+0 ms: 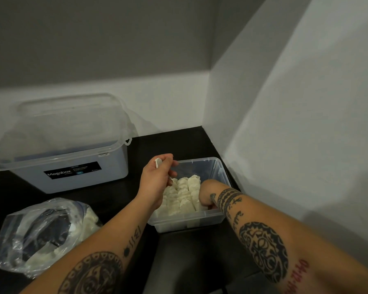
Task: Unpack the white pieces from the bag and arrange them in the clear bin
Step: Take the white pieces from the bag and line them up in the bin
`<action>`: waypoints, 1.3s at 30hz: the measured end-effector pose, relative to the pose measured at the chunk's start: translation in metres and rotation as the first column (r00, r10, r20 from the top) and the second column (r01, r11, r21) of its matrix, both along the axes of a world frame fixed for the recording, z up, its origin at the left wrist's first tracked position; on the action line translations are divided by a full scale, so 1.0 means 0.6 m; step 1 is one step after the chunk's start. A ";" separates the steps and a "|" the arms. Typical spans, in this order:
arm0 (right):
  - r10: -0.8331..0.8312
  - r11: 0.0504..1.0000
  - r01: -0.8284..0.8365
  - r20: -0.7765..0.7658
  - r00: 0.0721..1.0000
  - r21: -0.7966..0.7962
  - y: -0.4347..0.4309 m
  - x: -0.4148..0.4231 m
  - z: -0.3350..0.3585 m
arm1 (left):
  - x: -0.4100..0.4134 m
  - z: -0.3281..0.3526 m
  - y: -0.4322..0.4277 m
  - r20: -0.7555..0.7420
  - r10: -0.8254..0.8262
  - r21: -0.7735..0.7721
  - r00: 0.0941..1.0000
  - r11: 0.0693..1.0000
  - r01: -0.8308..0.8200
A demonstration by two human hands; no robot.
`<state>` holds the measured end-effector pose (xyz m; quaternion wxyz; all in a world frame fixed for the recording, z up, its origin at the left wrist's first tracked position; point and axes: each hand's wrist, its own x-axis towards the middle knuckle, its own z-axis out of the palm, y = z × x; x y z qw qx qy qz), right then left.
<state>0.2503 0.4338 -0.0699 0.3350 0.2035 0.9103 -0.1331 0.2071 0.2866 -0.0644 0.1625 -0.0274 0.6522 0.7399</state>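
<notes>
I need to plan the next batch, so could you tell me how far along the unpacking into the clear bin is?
Partly done. Rows of white pieces already fill the near part of the clear bin; its far end is bare. In hand: the left hand pinches one piece above the bin, while the right hand is down among the rows. Left: more pieces show in the open bag.

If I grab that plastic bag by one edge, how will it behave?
The plastic bag looks thin and crumpled, so it would probably sag. The white pieces inside could slide toward its open mouth. It likely weighs little.
</notes>
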 end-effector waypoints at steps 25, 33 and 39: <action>-0.444 0.763 0.024 -0.497 0.745 -0.645 0.046 0.016 0.097 | 0.022 0.028 0.029 -0.172 -0.143 -0.143 0.975 0.983 0.119; -0.228 0.922 -0.017 -0.579 0.783 -0.386 0.077 0.019 0.094 | 0.025 0.017 0.035 -0.215 -0.223 -0.337 0.951 0.931 0.142; -0.331 0.936 0.136 -0.684 0.650 -0.324 0.109 0.043 0.068 | 0.032 -0.015 0.056 0.075 -0.412 -0.422 0.908 0.812 0.403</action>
